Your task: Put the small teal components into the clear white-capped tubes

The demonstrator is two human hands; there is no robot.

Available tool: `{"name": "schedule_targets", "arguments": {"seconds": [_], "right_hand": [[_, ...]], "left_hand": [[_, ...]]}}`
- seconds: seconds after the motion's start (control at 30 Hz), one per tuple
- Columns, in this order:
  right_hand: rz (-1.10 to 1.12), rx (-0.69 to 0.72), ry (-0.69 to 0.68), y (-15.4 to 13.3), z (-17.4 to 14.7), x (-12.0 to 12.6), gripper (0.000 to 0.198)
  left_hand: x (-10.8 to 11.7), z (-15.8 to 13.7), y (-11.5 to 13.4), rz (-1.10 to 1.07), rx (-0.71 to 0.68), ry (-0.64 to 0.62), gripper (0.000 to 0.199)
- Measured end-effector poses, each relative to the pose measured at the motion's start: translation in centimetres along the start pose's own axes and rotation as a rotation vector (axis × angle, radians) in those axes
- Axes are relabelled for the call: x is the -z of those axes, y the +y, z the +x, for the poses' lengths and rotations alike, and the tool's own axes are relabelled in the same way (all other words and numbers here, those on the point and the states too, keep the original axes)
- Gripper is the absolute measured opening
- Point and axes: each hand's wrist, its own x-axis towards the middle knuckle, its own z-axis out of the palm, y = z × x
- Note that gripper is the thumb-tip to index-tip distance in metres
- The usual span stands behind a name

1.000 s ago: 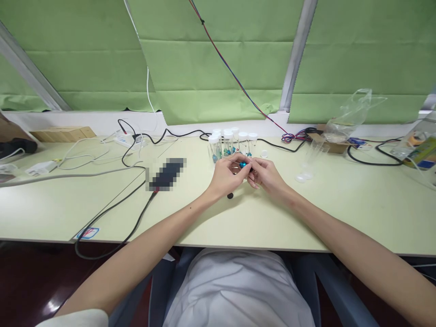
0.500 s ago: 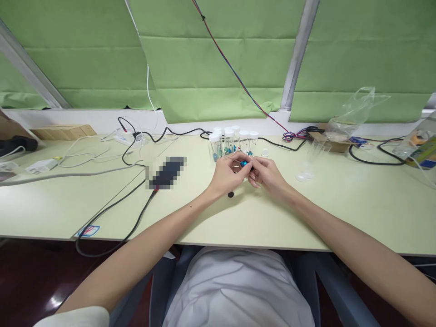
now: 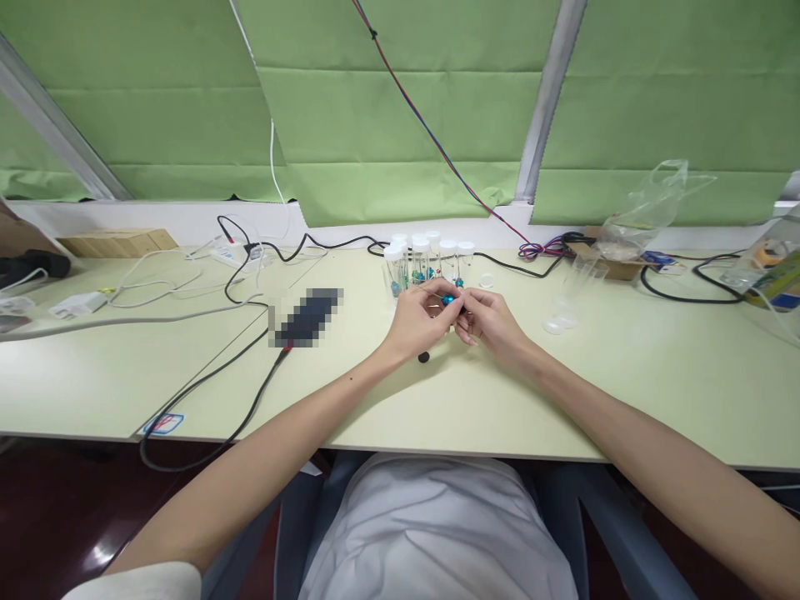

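My left hand and my right hand meet over the table, fingertips closed around one small, shiny blue piece with a dark part at its right end. Its exact kind is too small to tell. The left fingers pinch the blue part, and the right fingertips grip the dark end. Just behind the hands stand several clear tubes with white caps, holding small blue and green pieces. On the table below my left hand lies a small black disc.
A loose white cap lies behind my right hand. Empty clear tubes stand to the right, before a cardboard box with a plastic bag. A pixelated dark device with a black cable is at left. Wooden blocks sit farther left.
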Motion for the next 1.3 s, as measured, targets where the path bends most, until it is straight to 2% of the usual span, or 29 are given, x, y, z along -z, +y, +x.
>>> {"name": "schedule_targets", "arguments": {"seconds": [0.3, 0.93, 1.1, 1.3], "right_hand": [[0.084, 0.011, -0.042, -0.04, -0.09, -0.11, 0.042], [-0.11, 0.033, -0.011, 0.49, 0.27, 0.04, 0.06], [-0.058, 0.027, 0.005, 0.67, 0.38, 0.07, 0.056], [-0.024, 0.042, 0.025, 0.27, 0.18, 0.18, 0.041]], "left_hand": [[0.05, 0.21, 0.62, -0.11, 0.137, 0.043, 0.02], [-0.08, 0.07, 0.47, -0.102, 0.05, -0.005, 0.02], [-0.06, 0.08, 0.3, -0.076, 0.065, 0.011, 0.021], [0.06, 0.19, 0.2, -0.089, 0.086, 0.068, 0.021]]}}
